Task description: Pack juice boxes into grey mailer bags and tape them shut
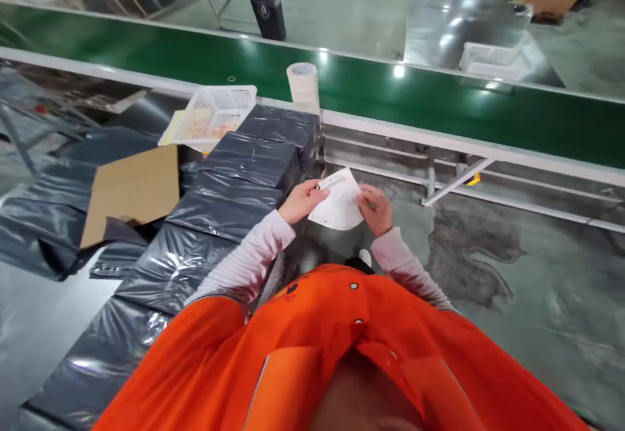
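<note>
A white printed label (pixel 338 202) with a barcode near its top edge is held between my two hands, in front of my body. My left hand (pixel 303 199) pinches its left edge, thumb on top. The right edge is gripped by my right hand (pixel 375 208), its fingers curled. Close to my left arm runs a row of packages wrapped in shiny dark plastic (pixel 249 157). The print on the label is too small to read.
A green conveyor belt (pixel 381 86) crosses ahead. Tape rolls (pixel 303 87) are stacked beside a white perforated basket (pixel 215 115). A cardboard sheet (pixel 134 190) lies on dark plastic bags (pixel 43 196) at left. Metal frame legs (pixel 459 180) stand under the belt.
</note>
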Tool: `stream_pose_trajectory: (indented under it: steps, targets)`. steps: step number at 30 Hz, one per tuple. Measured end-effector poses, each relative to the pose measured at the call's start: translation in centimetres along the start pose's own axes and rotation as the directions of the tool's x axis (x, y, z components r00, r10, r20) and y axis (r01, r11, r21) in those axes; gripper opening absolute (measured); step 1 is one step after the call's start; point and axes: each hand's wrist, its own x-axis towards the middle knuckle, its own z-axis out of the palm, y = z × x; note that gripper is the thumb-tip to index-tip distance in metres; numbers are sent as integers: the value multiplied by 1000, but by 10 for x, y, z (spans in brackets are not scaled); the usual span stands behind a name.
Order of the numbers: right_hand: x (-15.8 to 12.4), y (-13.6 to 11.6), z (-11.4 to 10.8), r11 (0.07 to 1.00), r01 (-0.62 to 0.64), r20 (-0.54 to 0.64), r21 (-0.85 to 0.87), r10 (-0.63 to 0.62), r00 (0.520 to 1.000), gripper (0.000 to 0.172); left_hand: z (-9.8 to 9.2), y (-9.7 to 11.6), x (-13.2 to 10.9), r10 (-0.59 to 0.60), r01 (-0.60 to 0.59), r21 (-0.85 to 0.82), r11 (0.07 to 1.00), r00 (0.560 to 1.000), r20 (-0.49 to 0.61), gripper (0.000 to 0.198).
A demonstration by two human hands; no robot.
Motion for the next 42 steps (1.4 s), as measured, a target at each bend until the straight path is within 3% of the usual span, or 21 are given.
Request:
stream_pose_trajectory:
  steps: [2,4,6,8,12,14,17,18,19,21,24,25,26,29,30,32,33,34,36,39,42]
  targets:
    - [31,15,3,988,153,35,-32,-152,988,34,-10,-7,10,-20,20,4,1000,999,-29,81]
    - [65,25,7,978,209,144,-26,-203,969,32,-17,-8,20,53,-49,28,998,987,-151,86]
    - [98,31,12,984,174,284,31,-175,943,33,-16,-3,30,140,-140,25,990,927,-349,89]
    - [128,35,16,993,76,413,88,-106,905,34,-7,6,40,126,-180,-63,982,859,-496,84]
    - [174,41,18,995,-14,548,99,-43,835,33,20,27,63,-15,-178,-259,949,797,-603,55]
    - [189,44,19,996,38,550,85,-79,831,29,31,33,71,-17,-187,-198,962,684,-730,43]
    - [198,43,28,984,181,544,-10,-146,826,27,47,33,79,0,-177,-78,981,403,-915,33]
    - [196,41,32,969,243,560,-48,-175,810,28,52,32,81,-20,-176,-91,980,372,-928,32]
    - [193,38,35,947,313,594,-75,-209,777,29,58,31,84,-46,-182,-126,975,389,-920,32]
    - [184,29,42,883,463,703,-77,-281,654,25,67,29,91,-71,-193,-179,965,464,-883,36]
    - [179,18,44,800,595,832,79,-382,403,12,67,28,97,-31,-166,-120,979,456,-889,39]
    - [184,14,44,793,593,825,136,-422,375,13,63,29,96,-12,-150,-92,984,465,-885,40]
    - [192,11,43,794,581,792,179,-466,394,15,58,31,95,8,-136,-69,988,499,-867,42]
    - [232,3,48,804,527,658,275,-557,506,34,40,41,88,53,-114,-33,993,677,-734,39]
    - [246,2,52,809,496,675,315,-558,482,39,35,44,87,48,-106,-42,993,721,-692,39]
    - [268,1,63,839,400,776,370,-516,363,30,28,45,89,3,-93,-102,990,753,-658,42]
    - [274,3,70,863,352,817,364,-477,325,21,27,43,92,-36,-84,-149,985,750,-661,44]
    - [277,6,77,887,316,838,336,-435,329,17,26,40,97,-82,-75,-200,977,734,-674,45]
    - [274,14,88,927,273,827,257,-357,433,13,30,28,109,-181,-58,-296,953,675,-715,45]
    - [265,32,100,966,210,802,147,-241,546,9,42,8,131,-316,-35,-394,918,536,-783,45]
    - [267,48,110,981,176,820,77,-163,549,9,53,-7,149,-371,-64,-422,904,373,-851,44]
